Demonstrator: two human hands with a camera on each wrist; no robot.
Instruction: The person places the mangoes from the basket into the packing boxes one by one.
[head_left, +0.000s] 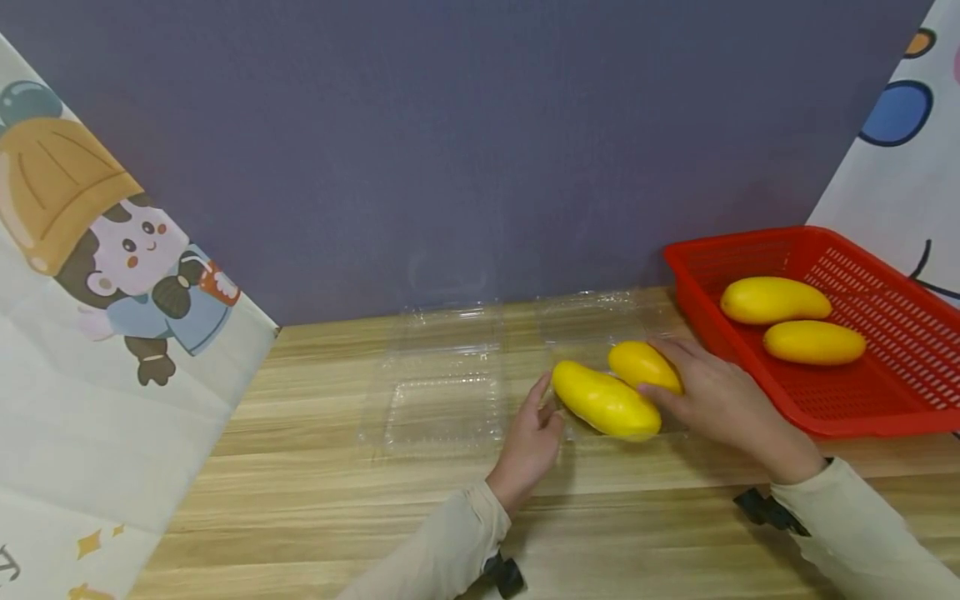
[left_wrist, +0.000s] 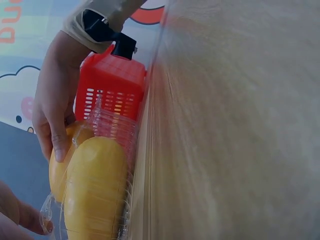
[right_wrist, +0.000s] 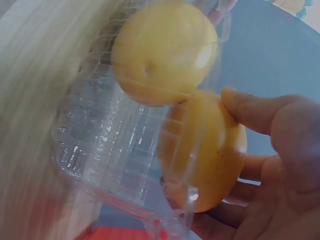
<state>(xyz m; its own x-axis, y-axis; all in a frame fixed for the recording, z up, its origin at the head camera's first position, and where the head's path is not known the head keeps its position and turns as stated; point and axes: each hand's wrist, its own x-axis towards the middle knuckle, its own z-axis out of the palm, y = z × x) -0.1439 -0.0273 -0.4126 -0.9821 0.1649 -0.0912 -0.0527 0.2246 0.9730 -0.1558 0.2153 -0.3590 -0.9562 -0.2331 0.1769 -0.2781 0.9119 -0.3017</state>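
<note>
Wood-grain table: a pale, streaked table top [head_left: 300, 500] lies beneath both hands and spreads to the left of the left fingers.
Back wall: a plain blue-grey panel [head_left: 450, 150] stands upright beyond the fingertips.
Side panels: a white printed sheet [head_left: 45, 358], with a cartoon child in an orange hat, is well left of the left fingers; another white sheet [head_left: 900, 196], with a blue spot, is beyond the right fingers to the right.
Lettering: red-orange letters [left_wrist: 9, 22] lie sideways, cut by the edge of the left wrist view, far past the right hand; I cannot make out the word.
Left fingers: the left hand [head_left: 530, 442] is bent at the near clear box [head_left: 585, 321], holding its left edge.
Right fingers: the right hand [head_left: 727, 400] grips the smaller-looking yellow fruit [head_left: 641, 367], thumb on one side, fingers on the other.
Gripped fruit: within the box's walls; long axis slants from upper left down toward the right palm.
Front fruit: a long yellow fruit [head_left: 603, 402] in the box between both hands, one end near the left fingertips, the other pointing lower right, below the right thumb.
Other clear box: an open box [head_left: 442, 408] left of the left fingers.
Red basket: a slotted basket [head_left: 720, 342] just right of the right hand, holding two yellow fruits [head_left: 776, 300], lying roughly crosswise.
</note>
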